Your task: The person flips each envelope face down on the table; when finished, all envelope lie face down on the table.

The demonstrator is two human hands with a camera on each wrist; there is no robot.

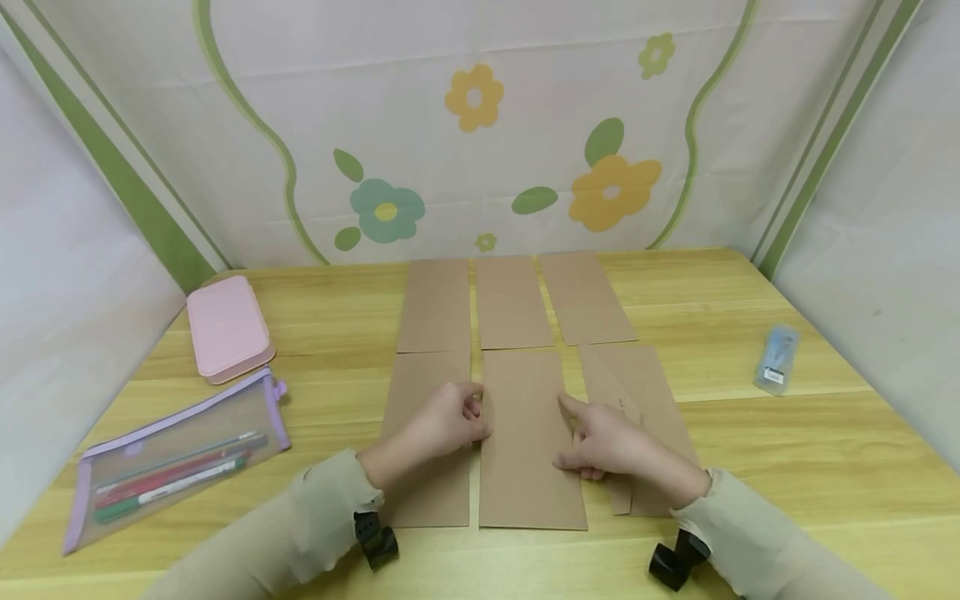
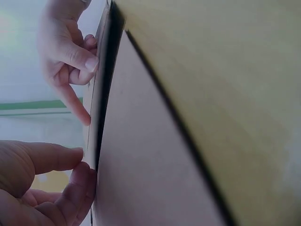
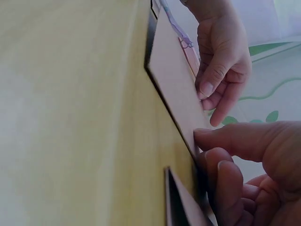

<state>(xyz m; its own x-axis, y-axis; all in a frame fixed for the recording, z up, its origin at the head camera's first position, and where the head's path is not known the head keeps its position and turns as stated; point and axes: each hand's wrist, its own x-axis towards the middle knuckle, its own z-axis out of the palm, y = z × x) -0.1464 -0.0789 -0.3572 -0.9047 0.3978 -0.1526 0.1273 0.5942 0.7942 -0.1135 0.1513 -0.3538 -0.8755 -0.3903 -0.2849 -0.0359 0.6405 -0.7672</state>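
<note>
Brown kraft paper cards lie in two rows of three. My left hand (image 1: 448, 417) has its thumb and index fingertips at the left edge of the front middle card (image 1: 525, 492). At that card's right edge my right hand (image 1: 603, 440) has its thumb and index finger, and the right wrist view shows the thumb (image 3: 230, 141) against the edge. The front left card (image 1: 431, 500) lies partly under my left forearm. Under my right hand, the front right card (image 1: 663, 400) shows a slanted, flap-like piece.
Three more cards, one of them the back middle card (image 1: 513, 300), form the far row. At left are a pink case (image 1: 228, 325) and a clear purple-edged zip pouch (image 1: 176, 442) with pens. A small clear-blue container (image 1: 777, 358) stands at right. Printed fabric encloses the table (image 1: 787, 467).
</note>
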